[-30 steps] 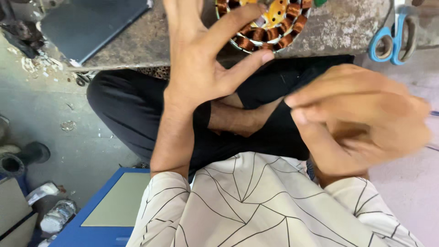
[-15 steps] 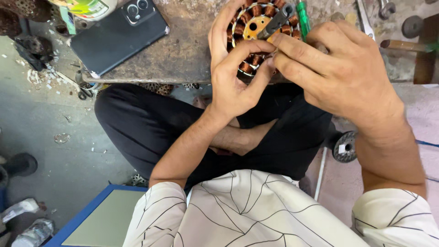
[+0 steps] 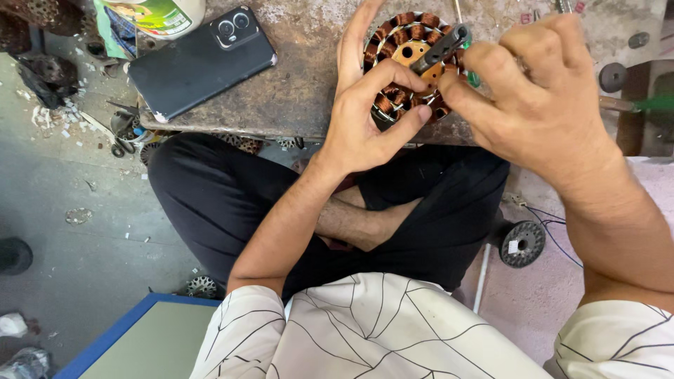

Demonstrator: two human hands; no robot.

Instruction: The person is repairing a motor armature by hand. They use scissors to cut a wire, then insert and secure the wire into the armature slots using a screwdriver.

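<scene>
A round motor stator (image 3: 401, 43) with several copper-wound coils lies on the worn work slab (image 3: 309, 84). My left hand (image 3: 365, 112) grips its near rim, thumb on the front coils and fingers spread over the left side. My right hand (image 3: 540, 105) hovers at the stator's right side and holds a dark metal tool (image 3: 441, 48) with a green handle, its tip over the stator's centre. I sit cross-legged in black trousers below the slab.
A black phone (image 3: 200, 63) lies face down on the slab's left part, next to a white container (image 3: 158, 15). A small wheel-like part (image 3: 523, 243) with wires rests on the floor at right. A blue-edged board (image 3: 133, 344) sits at bottom left. Metal scraps litter the left floor.
The view has tilted up onto the slab. My left hand has settled on the stator's rim, and my right hand has come in with the tool over its centre.
</scene>
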